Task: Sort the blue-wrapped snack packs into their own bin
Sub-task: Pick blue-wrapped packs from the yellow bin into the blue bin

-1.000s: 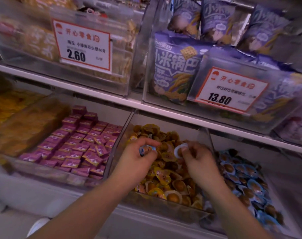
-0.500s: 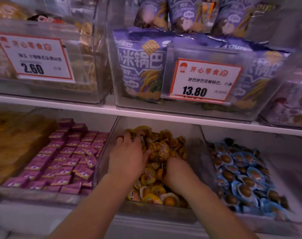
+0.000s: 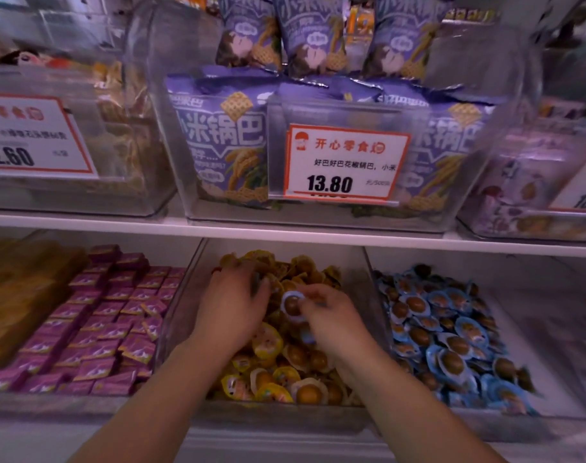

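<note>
Blue-wrapped pack (image 3: 292, 305) now pinched up by right hand (image 3: 331, 320); left hand (image 3: 233, 307) still digs, fingers hidden.

Clear hard plastic bin (image 3: 181, 315) walls, smooth, glossy. Blue-wrapped snack pack (image 3: 292, 305) in shiny plastic film, see-through dome. Yellow packs (image 3: 268, 342) same glossy film. Purple sachets (image 3: 94, 329) look foil-ish, slight sheen. Purple bags (image 3: 224, 142) up top: crinkly glossy film. Price card (image 3: 345, 162) matt paper. Shelf edge (image 3: 285, 233) smooth white, semi-matt.
</note>
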